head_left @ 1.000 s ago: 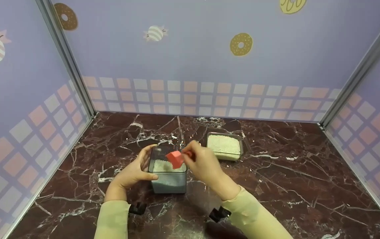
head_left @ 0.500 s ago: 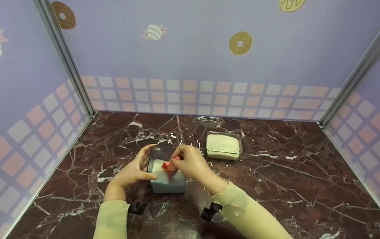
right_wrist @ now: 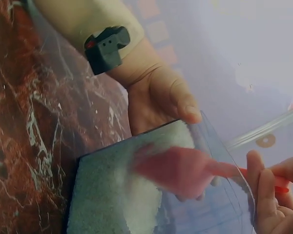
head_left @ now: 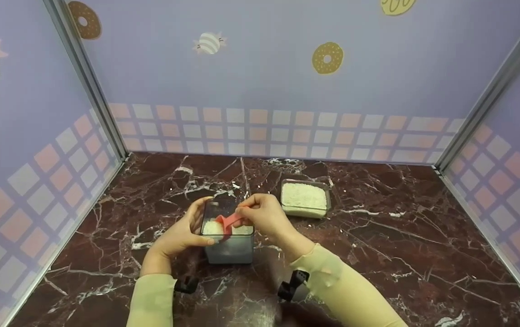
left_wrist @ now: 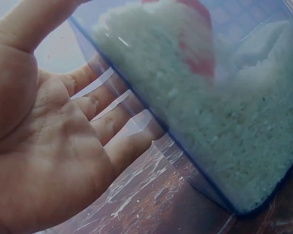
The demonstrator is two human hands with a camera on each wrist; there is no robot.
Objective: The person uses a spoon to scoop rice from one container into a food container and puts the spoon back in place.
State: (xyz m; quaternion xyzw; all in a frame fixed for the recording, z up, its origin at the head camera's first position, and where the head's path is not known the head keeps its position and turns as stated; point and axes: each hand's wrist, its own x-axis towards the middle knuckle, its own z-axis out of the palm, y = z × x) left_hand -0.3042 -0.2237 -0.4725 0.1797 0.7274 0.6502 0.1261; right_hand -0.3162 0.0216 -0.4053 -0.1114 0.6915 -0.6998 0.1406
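Observation:
My left hand [head_left: 179, 235] grips the left side of a clear bluish plastic box [head_left: 230, 252], thumb at the front rim and fingers along the far side. White grains that look like rice [left_wrist: 224, 112] partly fill the box. Between thumb and fingertips, my right hand [head_left: 267, 221] pinches the handle of a red scoop [head_left: 228, 222]. Its bowl is down inside the box, in among the rice. Through the wall in the right wrist view, the scoop [right_wrist: 178, 168] looks blurred, and the rice stands heaped beside it.
A shallower clear container [head_left: 305, 210] full of rice stands behind and to the right of the box. Several stray grains lie on the dark marbled tabletop [head_left: 378, 240]. Patterned panels [head_left: 278, 81] enclose the back and both sides.
The right hand has moved left and lowered the red scoop from above the rim into the rice, turning it on the way. The left hand keeps its grip on the box.

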